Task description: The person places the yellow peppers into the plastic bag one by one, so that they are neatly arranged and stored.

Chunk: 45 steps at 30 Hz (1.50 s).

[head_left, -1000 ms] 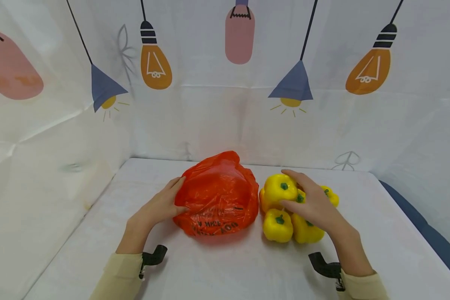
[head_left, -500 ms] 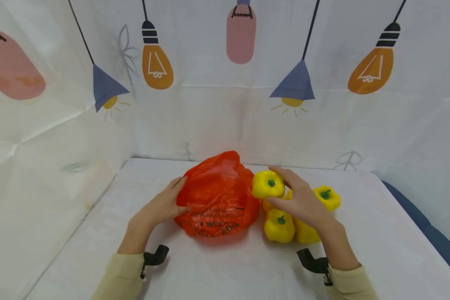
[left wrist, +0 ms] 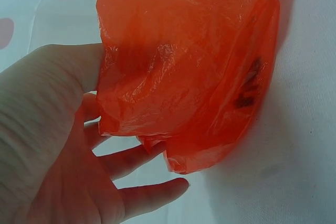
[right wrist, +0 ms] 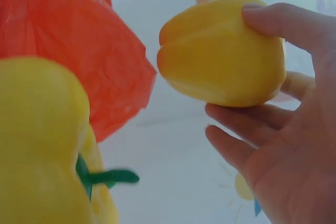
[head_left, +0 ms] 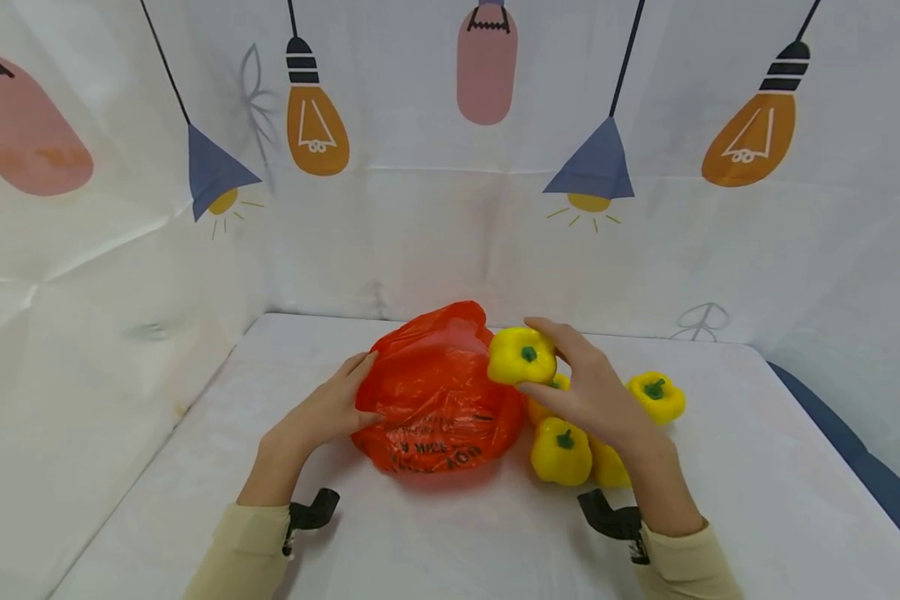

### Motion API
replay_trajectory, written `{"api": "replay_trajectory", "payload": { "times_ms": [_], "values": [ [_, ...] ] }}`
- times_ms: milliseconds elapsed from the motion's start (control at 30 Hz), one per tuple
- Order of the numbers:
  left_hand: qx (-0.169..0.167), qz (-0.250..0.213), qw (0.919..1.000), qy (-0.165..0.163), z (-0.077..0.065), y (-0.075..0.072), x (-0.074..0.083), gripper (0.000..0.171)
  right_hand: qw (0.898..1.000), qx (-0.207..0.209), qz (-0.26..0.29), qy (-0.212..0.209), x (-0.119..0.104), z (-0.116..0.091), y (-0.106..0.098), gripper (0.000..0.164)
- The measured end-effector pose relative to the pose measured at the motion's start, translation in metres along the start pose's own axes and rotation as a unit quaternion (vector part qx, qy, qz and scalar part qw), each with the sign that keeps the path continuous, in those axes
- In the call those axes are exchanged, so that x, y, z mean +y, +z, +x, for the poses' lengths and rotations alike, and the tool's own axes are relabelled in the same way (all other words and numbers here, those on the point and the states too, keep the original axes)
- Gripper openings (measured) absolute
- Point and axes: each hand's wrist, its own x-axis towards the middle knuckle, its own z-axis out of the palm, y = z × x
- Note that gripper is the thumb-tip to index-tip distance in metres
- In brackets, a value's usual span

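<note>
The held yellow pepper (head_left: pixel 521 356) is bright and glossy, blocky in shape, with rounded lobes and a green stem turned toward the person. It is up off the tabletop (head_left: pixel 435 550), just beside the upper right edge of the red plastic bag (head_left: pixel 438 392); whether the two touch, I cannot tell. The bag is thin, shiny, crinkled film, puffed into a rounded mound, with dark lettering low on its near side.

On the right of the bag, the right hand (head_left: pixel 588 387) reaches in from the near side, its grip closed around the pepper, thumb on one side and fingers on the other. At the bag's left edge, the left hand (head_left: pixel 330 400) touches the film with a wide grip: thumb and fingers spread apart, the fingers fairly straight, some tips covered by the film.

Just right of the bag sits a smooth yellow front pepper (head_left: pixel 562 451), stem upward; another, partly hidden pepper (head_left: pixel 610 469) lies beyond it, under the right hand. Farther right of the bag stands an outer pepper (head_left: pixel 656 397). Behind the bag hangs a creased white sheet (head_left: pixel 420 233) printed with lamps and bulbs.
</note>
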Motion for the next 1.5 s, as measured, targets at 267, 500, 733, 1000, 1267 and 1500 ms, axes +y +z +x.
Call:
{"api": "replay_trajectory", "payload": {
  "times_ms": [267, 500, 733, 1000, 1267, 1500],
  "values": [
    [0.003, -0.003, 1.0, 0.004, 0.001, 0.0, 0.001, 0.095, 1.0, -0.009, 0.006, 0.009, -0.01, 0.012, 0.016, 0.073],
    [0.003, -0.005, 1.0, 0.007, 0.001, 0.0, 0.003, 0.095, 0.999, -0.028, 0.011, 0.026, -0.013, 0.022, 0.033, 0.078],
    [0.002, -0.005, 1.0, 0.002, 0.002, 0.0, 0.004, 0.095, 0.996, -0.041, 0.023, 0.076, -0.021, 0.032, 0.05, 0.081],
    [-0.005, -0.008, 0.9999, -0.013, 0.001, 0.002, 0.003, 0.093, 0.997, -0.045, 0.014, 0.061, -0.022, 0.038, 0.075, 0.072],
    [-0.003, 0.002, 1.0, -0.008, 0.0, 0.002, 0.002, 0.093, 0.997, -0.048, 0.002, 0.064, -0.024, 0.043, 0.095, 0.07],
    [-0.007, -0.002, 0.9999, -0.013, 0.0, 0.0, 0.004, 0.092, 0.996, -0.057, 0.002, 0.068, -0.027, 0.046, 0.106, 0.065]
  ]
}}
